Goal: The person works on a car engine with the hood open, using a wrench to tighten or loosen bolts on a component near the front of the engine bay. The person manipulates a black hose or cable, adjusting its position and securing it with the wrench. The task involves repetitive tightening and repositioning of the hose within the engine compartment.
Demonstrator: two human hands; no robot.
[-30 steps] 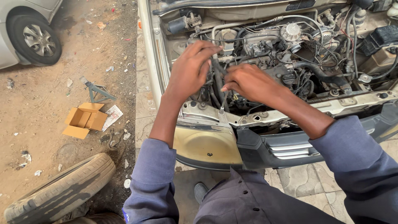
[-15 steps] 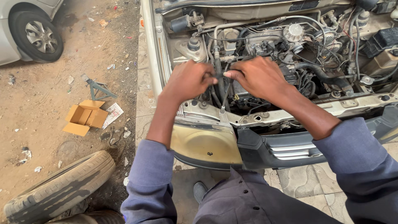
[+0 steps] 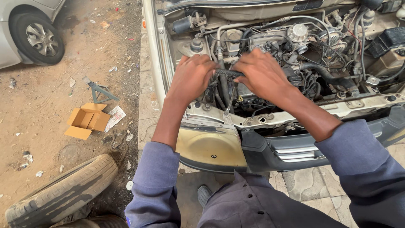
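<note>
**Over the open engine bay: both hands closed on a ribbed black handle**

At the far left of the ground, a silver car's wheel (image 3: pixel 39 39) stands on bare dirt. Nearer the viewer lie a grey jack stand (image 3: pixel 100 91), an opened cardboard box (image 3: pixel 86 120) with a sheet of paper just beside it, and a loose tyre (image 3: pixel 63 195) flat at the lower left corner.

Moving right, the car's front edge carries a yellowed headlamp (image 3: pixel 211 145) and, beside it, the dark grille (image 3: pixel 295 150). Above these runs the pale front crossmember (image 3: pixel 270 120) of the engine bay.

The left hand (image 3: pixel 192 78) sits over the left part of the bay, fingers curled fully round the left end of a ribbed black handle (image 3: pixel 229 73). The handle lies level, between the two hands, above the crossmember. A thin metal shaft (image 3: pixel 231 98) drops from its middle toward the crossmember; its lower end cannot be made out clearly.

The right hand (image 3: pixel 263 76) is closed on the handle's right end, fingers wrapped under and hidden. Both forearms are bare, with blue-grey sleeves pushed up.

Further right, black hoses (image 3: pixel 327 76) and wiring fill the bay
</note>
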